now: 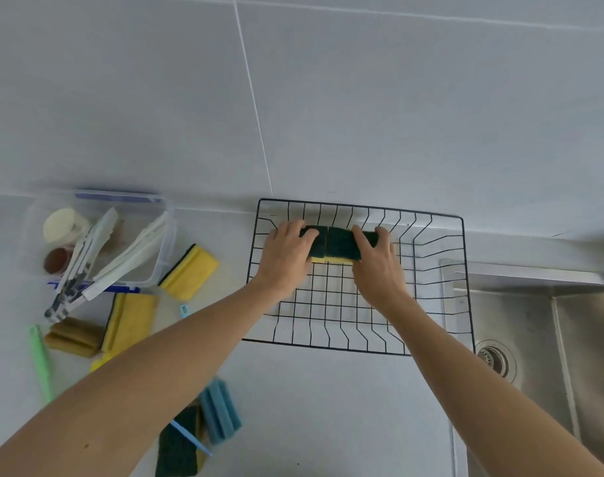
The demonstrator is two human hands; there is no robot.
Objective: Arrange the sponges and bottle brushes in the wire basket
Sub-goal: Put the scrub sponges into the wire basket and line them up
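Both hands, left hand (pixel 288 249) and right hand (pixel 376 266), are each pinching a green-topped sponge (pixel 340 247) into the wire basket (pixel 431 270), their grip pressed on the pair, while several sponges (pixel 190 271) and brushes (pixel 41 359) are waiting on the surface (pixel 328 407).

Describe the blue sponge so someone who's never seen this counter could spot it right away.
Start at the black wire basket standing against the tiled wall beside the sink. Come toward the near edge of the counter, just under the person's left forearm, to the blue sponge. It is the only blue, ridged one; the sponge touching it is dark green on yellow, and the others are yellow or brown.
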